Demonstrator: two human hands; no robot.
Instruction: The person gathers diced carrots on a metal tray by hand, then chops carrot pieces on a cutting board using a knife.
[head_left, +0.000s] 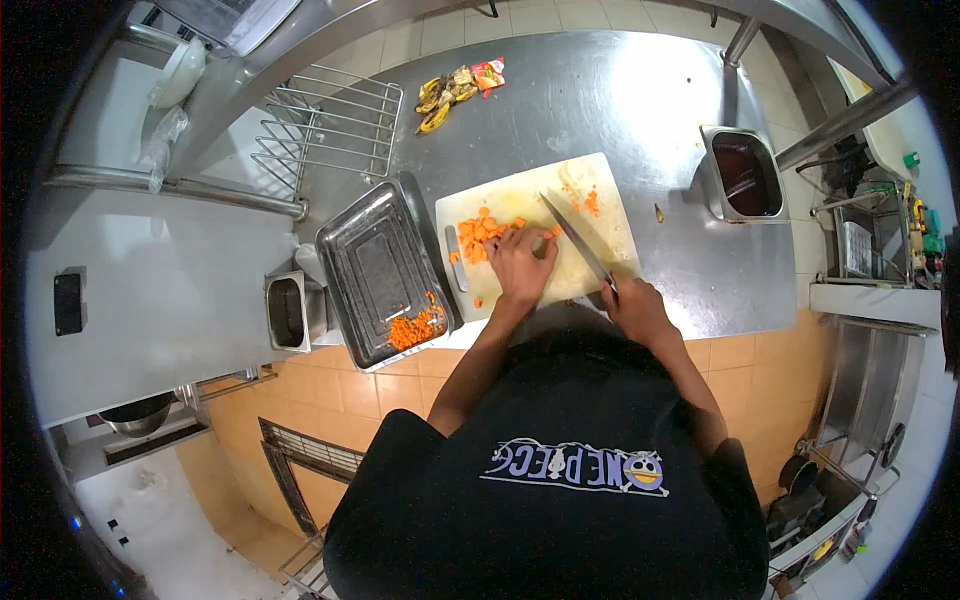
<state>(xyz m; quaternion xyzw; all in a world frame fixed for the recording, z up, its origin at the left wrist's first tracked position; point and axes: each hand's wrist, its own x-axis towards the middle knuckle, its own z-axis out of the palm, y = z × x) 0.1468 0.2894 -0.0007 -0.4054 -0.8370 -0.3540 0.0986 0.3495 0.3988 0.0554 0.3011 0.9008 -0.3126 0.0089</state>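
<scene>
A white cutting board [585, 272] lies on the steel table in front of me. My right hand [637, 308] is wrapped round the handle of a kitchen knife [582, 243], whose blade points away to the far left over the board. Curled on the board, my left hand [522, 264] has its fingertips on a piece of carrot [556, 230], which the fingers partly hide. Cut carrot chunks [474, 234] are heaped at the left of the board, beyond that hand. Fine orange bits [590, 203] lie near its far right corner.
Left of the board, a metal tray [372, 262] holds finely chopped carrot [414, 328] at its near end. Banana peels [436, 105] and a red packet [488, 74] lie farther back. A steel container [712, 178] stands right, a wire rack [335, 125] far left.
</scene>
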